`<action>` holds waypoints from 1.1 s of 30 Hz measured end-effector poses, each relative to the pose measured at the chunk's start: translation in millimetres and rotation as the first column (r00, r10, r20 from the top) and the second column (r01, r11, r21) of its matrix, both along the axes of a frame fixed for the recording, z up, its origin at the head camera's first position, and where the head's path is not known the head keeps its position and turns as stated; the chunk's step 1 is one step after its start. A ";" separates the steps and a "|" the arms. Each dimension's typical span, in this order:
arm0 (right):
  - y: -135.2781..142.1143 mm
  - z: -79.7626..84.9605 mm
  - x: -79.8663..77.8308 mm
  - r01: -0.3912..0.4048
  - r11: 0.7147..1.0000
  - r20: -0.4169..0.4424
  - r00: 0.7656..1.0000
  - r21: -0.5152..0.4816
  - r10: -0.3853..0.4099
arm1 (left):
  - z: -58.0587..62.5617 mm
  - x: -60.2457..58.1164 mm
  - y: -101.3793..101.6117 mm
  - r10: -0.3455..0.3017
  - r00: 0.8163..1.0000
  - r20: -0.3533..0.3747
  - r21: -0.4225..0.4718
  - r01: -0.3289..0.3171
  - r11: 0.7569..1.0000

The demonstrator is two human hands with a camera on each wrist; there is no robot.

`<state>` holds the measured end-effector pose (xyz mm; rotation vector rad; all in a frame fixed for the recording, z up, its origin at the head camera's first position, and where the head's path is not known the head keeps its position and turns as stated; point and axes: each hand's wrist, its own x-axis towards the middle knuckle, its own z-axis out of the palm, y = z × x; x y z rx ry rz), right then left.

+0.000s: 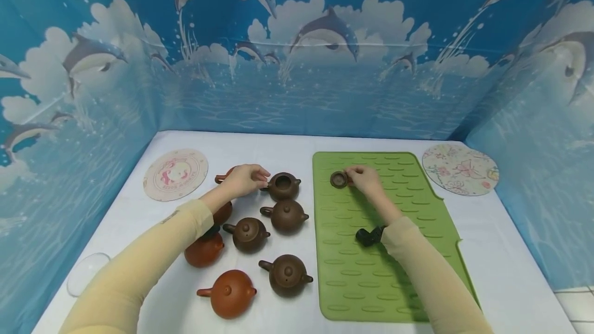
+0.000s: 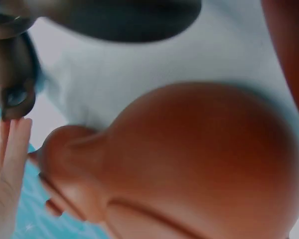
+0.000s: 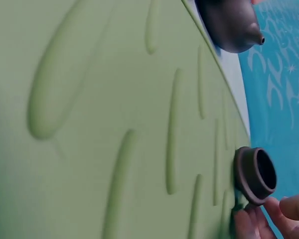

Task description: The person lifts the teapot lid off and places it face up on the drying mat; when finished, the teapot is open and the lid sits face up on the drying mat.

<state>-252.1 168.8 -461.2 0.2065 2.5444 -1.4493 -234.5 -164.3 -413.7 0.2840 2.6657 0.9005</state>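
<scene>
In the head view my left hand reaches the handle of a dark brown teapot whose round top opening is uncovered. The left wrist view shows straight fingers at that handle's edge, not wrapped round it. My right hand is over the green mat, beside a small brown teapot lid turned with its collar upward. Its fingertips meet the lid's edge, while the thumb stands apart from it. A rust-red teapot fills much of the left wrist view.
More brown teapots and rust-red teapots stand left of the mat, some partly behind my left forearm. A black object shows by my right wrist. Round patterned pads lie at both back corners; a clear disc lies front left.
</scene>
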 end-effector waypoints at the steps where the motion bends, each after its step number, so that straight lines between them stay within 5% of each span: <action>1: -0.2 1.9 0.7 -0.006 1.000 -0.008 1.000 0.026 0.007 | 2.4 2.0 -1.4 -0.012 1.000 -0.018 -0.003 0.012 1.000; 6: -9.2 21.7 10.0 -0.073 0.990 -0.132 0.987 0.117 0.088 | 15.7 15.1 -9.3 -0.081 0.995 -0.064 0.055 0.085 0.995; 14: -54.4 47.4 41.4 -0.312 0.946 -0.205 0.924 0.085 0.323 | 16.2 30.4 -16.0 -0.248 0.969 0.001 0.042 0.248 0.968; 25: -93.9 40.7 63.5 -0.526 0.849 -0.199 0.828 0.045 0.524 | 11.1 21.0 -2.1 -0.316 0.940 0.130 -0.028 0.322 0.946; 33: -105.6 34.4 68.1 -0.554 0.827 -0.231 0.796 0.097 0.560 | 1.4 21.9 4.7 -0.314 0.943 0.109 -0.068 0.322 0.944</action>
